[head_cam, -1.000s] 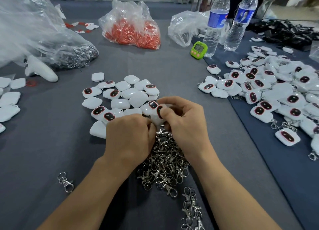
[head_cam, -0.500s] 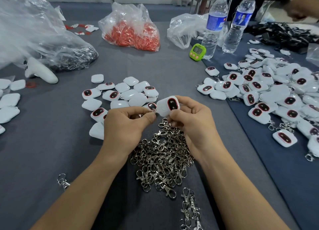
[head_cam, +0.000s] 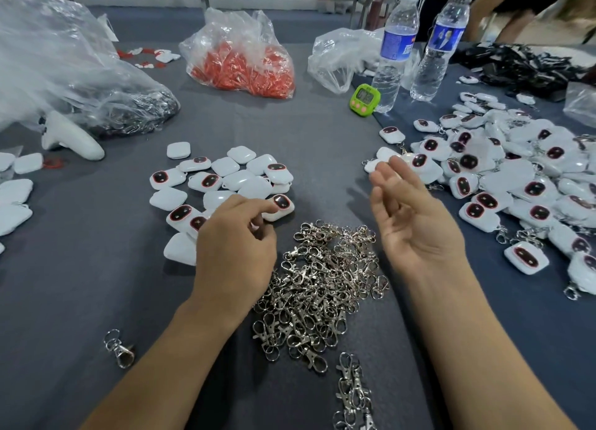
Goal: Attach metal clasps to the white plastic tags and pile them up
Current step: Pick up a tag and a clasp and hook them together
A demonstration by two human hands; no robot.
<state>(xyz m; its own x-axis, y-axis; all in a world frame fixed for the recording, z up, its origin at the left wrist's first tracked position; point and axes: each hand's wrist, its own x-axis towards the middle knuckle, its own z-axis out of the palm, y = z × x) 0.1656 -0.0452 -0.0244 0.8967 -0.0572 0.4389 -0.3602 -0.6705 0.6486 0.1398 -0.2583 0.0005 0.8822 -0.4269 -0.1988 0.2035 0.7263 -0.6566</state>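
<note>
My left hand [head_cam: 235, 242] hovers at the near edge of a cluster of white plastic tags [head_cam: 225, 178], some showing a dark red-rimmed oval. Its fingers are loosely curled and its index fingertip touches one face-up tag [head_cam: 281, 207]. My right hand [head_cam: 409, 223] is raised palm-up with relaxed fingers and holds nothing. Between and below the hands lies a heap of metal clasps [head_cam: 322, 284]. A big pile of tags with clasps attached [head_cam: 516, 178] spreads over the right side, just beyond my right fingertips.
Two water bottles [head_cam: 393, 49] and a green timer [head_cam: 364, 100] stand at the back right. A bag of red parts [head_cam: 242, 62], a large clear bag [head_cam: 64, 74] and a white handle-shaped object [head_cam: 71, 136] lie at the back and left. Loose clasps [head_cam: 119, 349] lie near the front.
The tag my hands held together is gone from them. My right hand swung right toward the finished pile and opened; my left hand moved to the loose tags.
</note>
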